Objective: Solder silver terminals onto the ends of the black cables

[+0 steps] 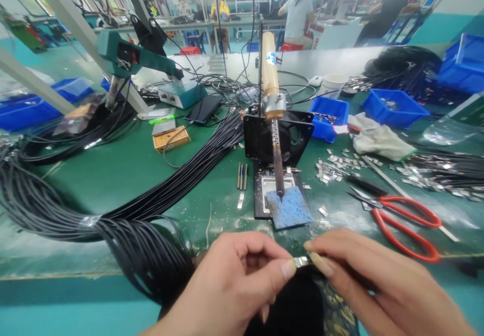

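Observation:
My left hand [251, 270] pinches a small silver metal connector [301, 262] between thumb and forefinger, just above the front edge of the bench. Close against its other end is my right hand [370, 270], thumb and fingers drawn together. Something dark shows between those right fingertips, too small to make out. Ahead of my hands, a soldering iron [275, 99] with a wooden handle is mounted tip down. Its tip meets a blue sponge [289, 207], which lies partly over a metal tray on a black base.
Red-handled scissors [410, 222] lie to the right, near scattered metal connectors [336, 167]. A thick bundle of black cables [170, 187] crosses the left side. Behind stand a black fan [260, 139], blue bins [393, 107] and a teal heat gun [132, 56]. People work farther back.

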A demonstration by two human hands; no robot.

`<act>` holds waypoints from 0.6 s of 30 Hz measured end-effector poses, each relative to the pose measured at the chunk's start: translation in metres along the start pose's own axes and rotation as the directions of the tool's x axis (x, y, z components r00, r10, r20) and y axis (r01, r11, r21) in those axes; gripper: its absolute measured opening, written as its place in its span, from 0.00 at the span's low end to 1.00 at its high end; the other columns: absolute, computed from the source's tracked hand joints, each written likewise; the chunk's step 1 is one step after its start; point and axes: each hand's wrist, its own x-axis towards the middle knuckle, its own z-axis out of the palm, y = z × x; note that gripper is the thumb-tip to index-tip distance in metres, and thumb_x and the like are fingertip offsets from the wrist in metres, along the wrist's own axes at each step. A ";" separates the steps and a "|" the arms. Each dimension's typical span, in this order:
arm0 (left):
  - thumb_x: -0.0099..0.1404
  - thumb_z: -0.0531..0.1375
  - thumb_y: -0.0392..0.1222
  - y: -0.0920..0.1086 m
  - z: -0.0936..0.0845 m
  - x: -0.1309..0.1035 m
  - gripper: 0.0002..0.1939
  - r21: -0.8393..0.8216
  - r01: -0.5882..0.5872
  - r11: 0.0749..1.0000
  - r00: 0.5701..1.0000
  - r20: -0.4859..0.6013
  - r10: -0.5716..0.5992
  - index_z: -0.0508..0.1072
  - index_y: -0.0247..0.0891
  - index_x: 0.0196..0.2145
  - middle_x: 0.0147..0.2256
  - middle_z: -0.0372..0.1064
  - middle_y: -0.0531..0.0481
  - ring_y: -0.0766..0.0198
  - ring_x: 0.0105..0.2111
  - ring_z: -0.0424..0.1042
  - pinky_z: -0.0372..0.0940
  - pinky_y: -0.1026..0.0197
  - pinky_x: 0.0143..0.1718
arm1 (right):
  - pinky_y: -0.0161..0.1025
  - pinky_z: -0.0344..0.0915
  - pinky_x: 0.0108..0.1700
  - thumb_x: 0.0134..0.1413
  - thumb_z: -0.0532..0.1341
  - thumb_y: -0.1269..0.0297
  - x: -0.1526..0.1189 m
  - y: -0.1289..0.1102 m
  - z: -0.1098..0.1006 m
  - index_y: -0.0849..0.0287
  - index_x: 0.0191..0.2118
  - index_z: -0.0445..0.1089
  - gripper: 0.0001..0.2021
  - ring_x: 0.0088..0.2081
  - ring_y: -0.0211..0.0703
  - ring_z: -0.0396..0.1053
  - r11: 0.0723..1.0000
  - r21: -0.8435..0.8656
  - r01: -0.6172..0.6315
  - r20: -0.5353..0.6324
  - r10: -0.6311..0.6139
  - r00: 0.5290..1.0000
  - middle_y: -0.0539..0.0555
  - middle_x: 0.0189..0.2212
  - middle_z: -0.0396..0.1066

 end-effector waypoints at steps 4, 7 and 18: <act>0.64 0.64 0.48 0.001 0.001 0.000 0.13 0.032 -0.006 0.999 1.000 -0.015 0.007 0.76 0.33 0.33 0.22 0.64 0.56 0.68 0.21 0.61 0.61 0.65 0.23 | 0.26 0.76 0.40 0.65 0.61 0.69 -0.006 -0.002 0.004 0.54 0.48 0.71 0.08 0.38 0.37 0.79 0.999 -0.042 0.034 -0.045 -0.036 0.998 0.51 0.39 0.78; 0.65 0.64 0.48 -0.001 0.002 -0.002 0.13 0.085 -0.020 0.996 0.999 -0.028 0.023 0.77 0.34 0.34 0.24 0.65 0.55 0.67 0.23 0.62 0.60 0.65 0.24 | 0.34 0.77 0.47 0.66 0.58 0.71 -0.017 0.001 0.006 0.56 0.52 0.72 0.12 0.41 0.42 0.81 0.964 -0.211 0.163 -0.056 -0.179 0.982 0.54 0.44 0.80; 0.66 0.63 0.43 -0.004 0.005 -0.003 0.08 0.229 -0.127 0.965 0.989 -0.040 0.140 0.78 0.37 0.31 0.29 0.68 0.54 0.66 0.27 0.65 0.63 0.64 0.31 | 0.36 0.79 0.43 0.71 0.45 0.70 -0.009 0.001 0.006 0.57 0.48 0.74 0.20 0.36 0.44 0.82 0.887 -0.334 0.318 -0.084 -0.364 0.927 0.54 0.38 0.83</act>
